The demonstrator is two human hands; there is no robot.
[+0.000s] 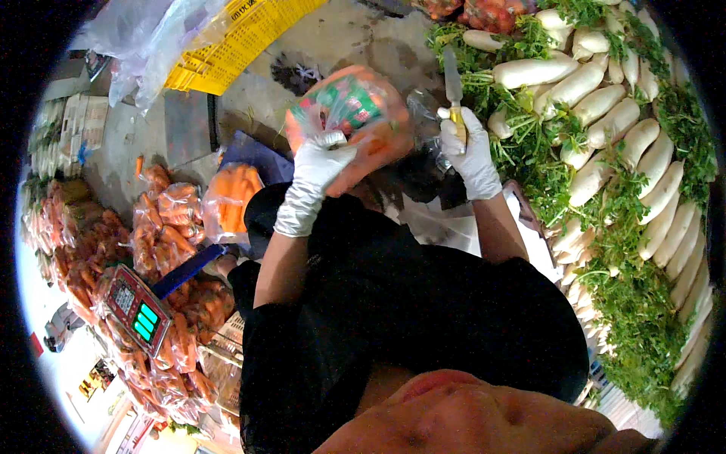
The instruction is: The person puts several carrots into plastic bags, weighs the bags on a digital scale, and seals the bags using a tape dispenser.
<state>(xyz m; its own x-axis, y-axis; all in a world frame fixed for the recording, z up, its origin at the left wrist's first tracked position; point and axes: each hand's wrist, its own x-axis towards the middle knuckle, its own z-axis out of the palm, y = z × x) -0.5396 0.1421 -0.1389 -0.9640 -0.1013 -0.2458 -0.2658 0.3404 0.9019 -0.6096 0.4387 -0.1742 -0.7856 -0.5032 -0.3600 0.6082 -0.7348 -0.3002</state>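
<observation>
My left hand point(319, 166), in a white glove, is closed on the top of a clear plastic bag of carrots point(387, 125) with green and red print on it. The bag is in front of me, and orange shows through the plastic. My right hand point(473, 147), gloved in white too, grips a knife point(452, 79) by its yellow handle. The blade points up and away from me, to the right of the bag and apart from it. Some crumpled clear plastic point(425, 113) lies between the bag and my right hand.
White radishes point(616, 121) with green leaves are piled along the right. Bagged carrots point(178, 216) fill the left, beside a scale point(136, 310) with a lit green display. A yellow crate point(242, 41) and thin plastic sheeting point(140, 38) stand at the far left.
</observation>
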